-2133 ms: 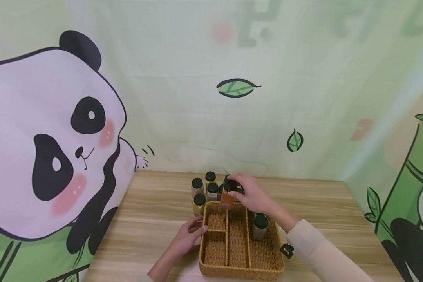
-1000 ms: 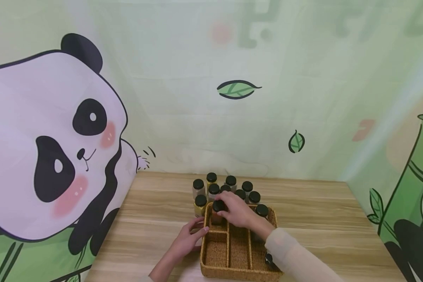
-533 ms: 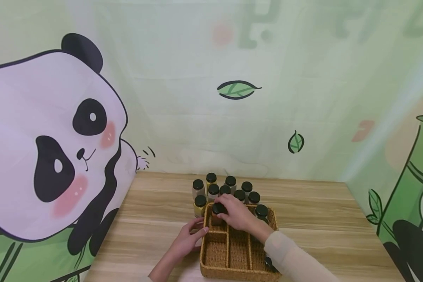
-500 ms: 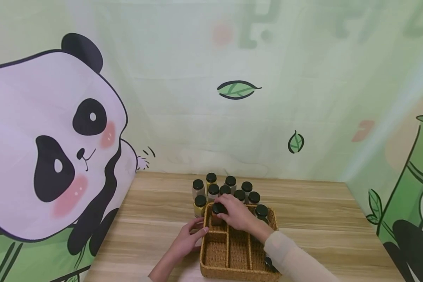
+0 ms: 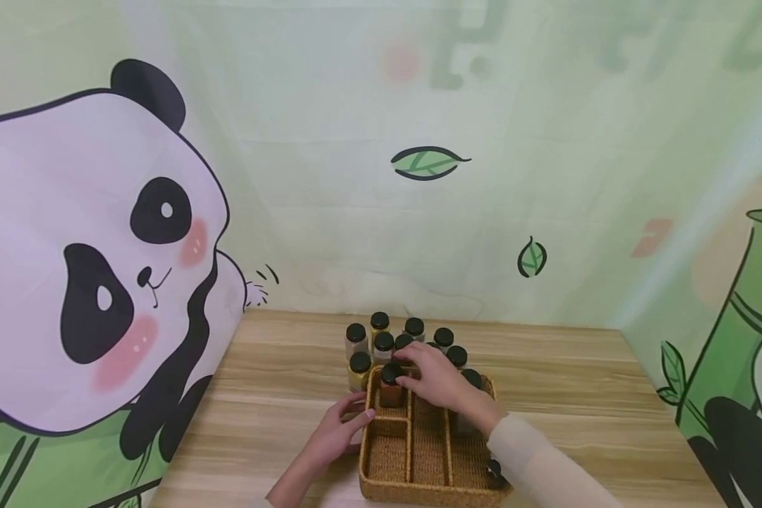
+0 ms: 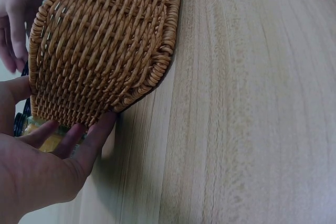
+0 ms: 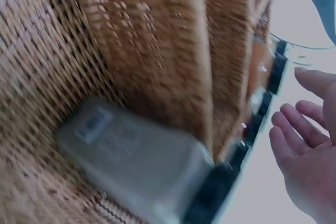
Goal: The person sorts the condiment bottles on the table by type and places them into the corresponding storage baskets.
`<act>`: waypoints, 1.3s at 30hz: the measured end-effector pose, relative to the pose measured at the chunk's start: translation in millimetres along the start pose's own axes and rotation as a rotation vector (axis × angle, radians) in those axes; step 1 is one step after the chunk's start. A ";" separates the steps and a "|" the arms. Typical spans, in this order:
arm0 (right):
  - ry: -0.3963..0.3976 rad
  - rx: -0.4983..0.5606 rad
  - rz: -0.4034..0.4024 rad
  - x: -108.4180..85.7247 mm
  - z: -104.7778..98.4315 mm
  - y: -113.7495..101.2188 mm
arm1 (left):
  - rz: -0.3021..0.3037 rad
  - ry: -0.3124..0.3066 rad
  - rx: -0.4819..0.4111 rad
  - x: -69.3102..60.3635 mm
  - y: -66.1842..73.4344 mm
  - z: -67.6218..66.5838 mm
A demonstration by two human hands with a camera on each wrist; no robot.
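Observation:
A wicker basket [image 5: 434, 492] with several compartments stands on the table. Its back left compartment holds an upright jar of orange-red contents [image 5: 390, 391] with a black lid. Beside that lid is my right hand [image 5: 441, 377], fingers spread and loosely bent; in the right wrist view the hand [image 7: 310, 135] shows apart from the jars, holding nothing. My left hand [image 5: 336, 430] rests on the basket's left side, thumb at the rim; the left wrist view shows its fingers [image 6: 94, 137] against the woven wall [image 6: 100, 40]. A greyish jar [image 7: 131, 150] lies along the right compartment in the right wrist view.
Several black-lidded jars stand behind the basket, among them a yellow one [image 5: 358, 374] at its back left corner and a pale one [image 5: 356, 342]. The wooden table [image 5: 565, 395] meets a printed panda backdrop [image 5: 330, 212].
The orange-red jar went from above the basket's back edge down into the back left compartment. My right hand has let go of its lid and shifted slightly right. The left hand stayed in place.

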State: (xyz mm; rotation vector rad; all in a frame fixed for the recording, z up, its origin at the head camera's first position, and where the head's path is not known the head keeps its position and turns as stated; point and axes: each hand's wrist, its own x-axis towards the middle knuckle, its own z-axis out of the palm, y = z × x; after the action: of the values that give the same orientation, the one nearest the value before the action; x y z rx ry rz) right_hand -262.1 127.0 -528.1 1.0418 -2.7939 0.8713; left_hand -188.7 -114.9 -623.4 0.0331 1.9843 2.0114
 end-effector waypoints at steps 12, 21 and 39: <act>0.095 0.094 0.104 -16.0 -54.2 39.3 | 0.013 0.016 0.031 -0.6 0.9 0.1; 0.108 0.092 0.195 -25.3 -62.4 74.8 | 0.002 0.015 0.021 -1.9 1.2 0.7; -0.058 0.064 0.217 -19.9 -49.7 101.7 | -0.005 0.011 0.005 -3.1 5.6 1.1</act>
State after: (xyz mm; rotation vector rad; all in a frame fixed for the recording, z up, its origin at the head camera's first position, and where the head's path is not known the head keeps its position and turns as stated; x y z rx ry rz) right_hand -316.8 227.3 -540.7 0.7921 -2.9884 0.9722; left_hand -186.6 -114.6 -617.2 0.0190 1.9945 2.0075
